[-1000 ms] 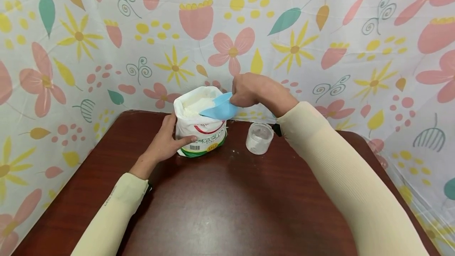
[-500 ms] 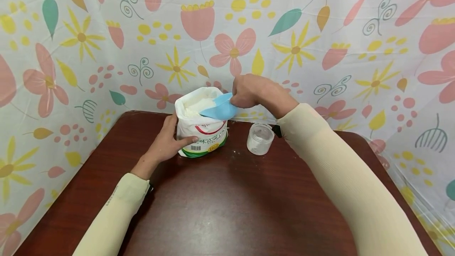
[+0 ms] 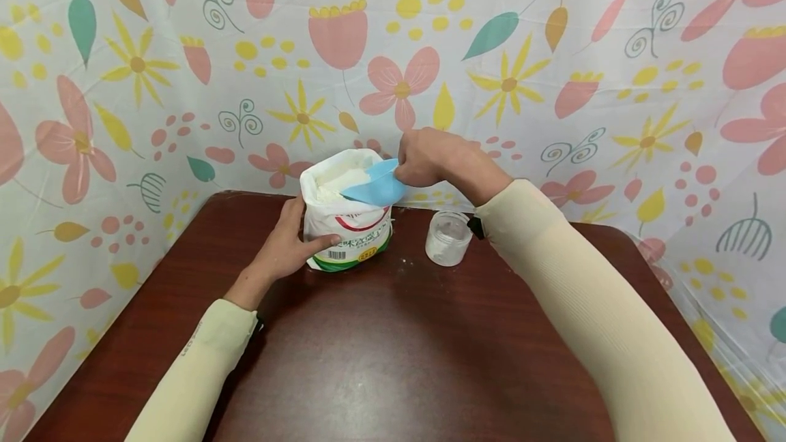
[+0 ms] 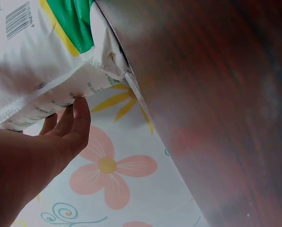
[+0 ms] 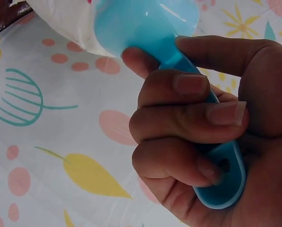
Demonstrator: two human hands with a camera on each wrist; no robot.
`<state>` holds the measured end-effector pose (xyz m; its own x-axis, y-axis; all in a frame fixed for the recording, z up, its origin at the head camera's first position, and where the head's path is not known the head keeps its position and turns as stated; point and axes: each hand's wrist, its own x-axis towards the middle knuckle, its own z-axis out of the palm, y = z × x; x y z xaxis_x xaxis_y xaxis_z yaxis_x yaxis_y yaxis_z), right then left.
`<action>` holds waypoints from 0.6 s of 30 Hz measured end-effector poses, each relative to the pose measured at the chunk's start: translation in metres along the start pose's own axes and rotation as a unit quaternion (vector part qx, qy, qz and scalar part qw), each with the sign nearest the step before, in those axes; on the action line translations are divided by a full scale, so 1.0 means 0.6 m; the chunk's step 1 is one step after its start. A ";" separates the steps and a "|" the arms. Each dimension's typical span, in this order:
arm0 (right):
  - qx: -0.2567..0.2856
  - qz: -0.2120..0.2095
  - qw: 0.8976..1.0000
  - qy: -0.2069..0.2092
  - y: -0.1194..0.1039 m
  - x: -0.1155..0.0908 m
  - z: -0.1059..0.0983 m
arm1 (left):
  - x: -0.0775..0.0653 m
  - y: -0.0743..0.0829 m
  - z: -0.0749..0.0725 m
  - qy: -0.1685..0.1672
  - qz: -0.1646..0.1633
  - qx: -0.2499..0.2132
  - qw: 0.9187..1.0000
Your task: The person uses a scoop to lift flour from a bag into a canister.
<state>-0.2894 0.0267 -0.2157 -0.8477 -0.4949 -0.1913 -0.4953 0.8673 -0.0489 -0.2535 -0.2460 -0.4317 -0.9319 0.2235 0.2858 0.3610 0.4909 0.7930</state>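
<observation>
A dark table (image 3: 393, 360) bears a white bag (image 3: 356, 227) with green Chinese characters, 味 legible, and a barcode (image 3: 336, 255). The left hand (image 3: 287, 243) grips it; the right hand (image 3: 432, 159) grasps a blue scoop (image 3: 373, 188), lip inside the bag. A clear jar (image 3: 447, 244) stands nearby.

Left arm (image 3: 195, 363) reached forward; left hand (image 3: 284, 245) low, thumb (image 3: 322, 245) spread from bent fingers (image 4: 81, 117). Right arm (image 3: 571, 288) reached inward, wrist (image 3: 485, 179) angled; right hand (image 3: 426, 157) sat higher, fingers curled tight.
</observation>
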 end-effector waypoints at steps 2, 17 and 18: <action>-0.003 0.003 1.000 0.001 -0.002 0.002 -0.001 | 0.001 -0.001 -0.001 0.002 0.003 0.001 1.000; -0.001 0.005 1.000 0.010 -0.007 0.004 0.004 | 0.000 0.006 0.001 0.003 0.025 -0.025 0.999; 0.000 0.005 1.000 0.012 -0.008 0.003 0.004 | 0.000 0.006 0.001 0.004 0.025 -0.025 0.999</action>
<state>-0.2885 0.0219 -0.2182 -0.8569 -0.4870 -0.1691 -0.4866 0.8724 -0.0468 -0.2522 -0.2440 -0.4292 -0.9133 0.2397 0.3293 0.4043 0.4366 0.8037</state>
